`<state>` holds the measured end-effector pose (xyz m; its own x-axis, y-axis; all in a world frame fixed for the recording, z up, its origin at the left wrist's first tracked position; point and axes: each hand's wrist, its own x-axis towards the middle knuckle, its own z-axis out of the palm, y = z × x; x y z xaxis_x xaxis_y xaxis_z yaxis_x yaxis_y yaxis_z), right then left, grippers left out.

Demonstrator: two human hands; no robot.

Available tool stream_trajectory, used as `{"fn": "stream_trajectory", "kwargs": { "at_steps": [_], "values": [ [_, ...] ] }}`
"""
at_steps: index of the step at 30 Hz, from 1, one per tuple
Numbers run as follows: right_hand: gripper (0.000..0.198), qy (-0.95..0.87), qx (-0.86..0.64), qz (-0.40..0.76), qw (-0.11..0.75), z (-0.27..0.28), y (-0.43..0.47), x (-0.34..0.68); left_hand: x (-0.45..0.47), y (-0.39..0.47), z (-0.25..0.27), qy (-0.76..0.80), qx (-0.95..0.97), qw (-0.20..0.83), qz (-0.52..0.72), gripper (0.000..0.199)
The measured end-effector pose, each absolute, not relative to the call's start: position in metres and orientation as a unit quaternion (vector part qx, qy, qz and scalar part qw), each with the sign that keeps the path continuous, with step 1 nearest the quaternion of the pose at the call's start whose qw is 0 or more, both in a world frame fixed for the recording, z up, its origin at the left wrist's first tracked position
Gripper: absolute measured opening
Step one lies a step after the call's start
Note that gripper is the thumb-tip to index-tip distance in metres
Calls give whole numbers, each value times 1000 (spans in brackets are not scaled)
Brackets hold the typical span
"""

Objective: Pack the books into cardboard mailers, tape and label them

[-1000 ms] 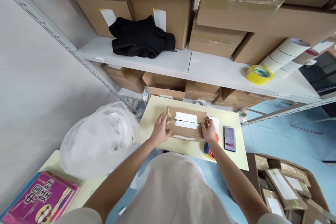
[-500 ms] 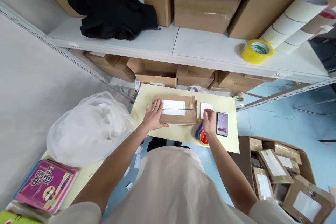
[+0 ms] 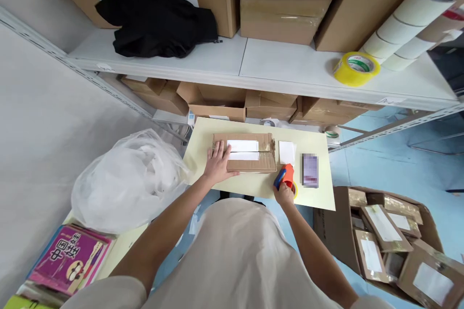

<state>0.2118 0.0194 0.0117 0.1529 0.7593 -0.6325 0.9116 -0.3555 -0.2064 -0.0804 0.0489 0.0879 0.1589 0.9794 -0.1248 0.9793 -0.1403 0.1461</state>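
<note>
Nearer the body than half a second ago, the right hand now grips an orange-and-blue tape dispenser, the cardboard carton lying ahead and leftward. Spread wide, the left hand covers the carton's left end; its long axis runs sideways.
</note>
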Motion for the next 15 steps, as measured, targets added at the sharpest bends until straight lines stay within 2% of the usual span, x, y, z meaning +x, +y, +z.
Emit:
{"fn": "stream_trajectory", "kwargs": {
  "at_steps": [4,6,9,10,12,15],
  "values": [
    [41,539,780,-319,1,33,22,236,-82,49,86,643,761,83,6,110],
    [41,521,780,-319,-136,51,28,253,-83,49,86,641,763,84,17,109],
    [40,466,727,-300,-404,89,49,268,-85,49,86,637,765,89,35,106],
    [43,462,702,-295,-455,104,60,269,-85,49,86,635,766,90,41,104],
    [51,504,656,-312,-468,133,86,261,-86,49,85,631,769,91,53,101],
    [56,621,575,-396,-358,164,126,233,-87,47,84,628,770,92,61,101]
  ]
}}
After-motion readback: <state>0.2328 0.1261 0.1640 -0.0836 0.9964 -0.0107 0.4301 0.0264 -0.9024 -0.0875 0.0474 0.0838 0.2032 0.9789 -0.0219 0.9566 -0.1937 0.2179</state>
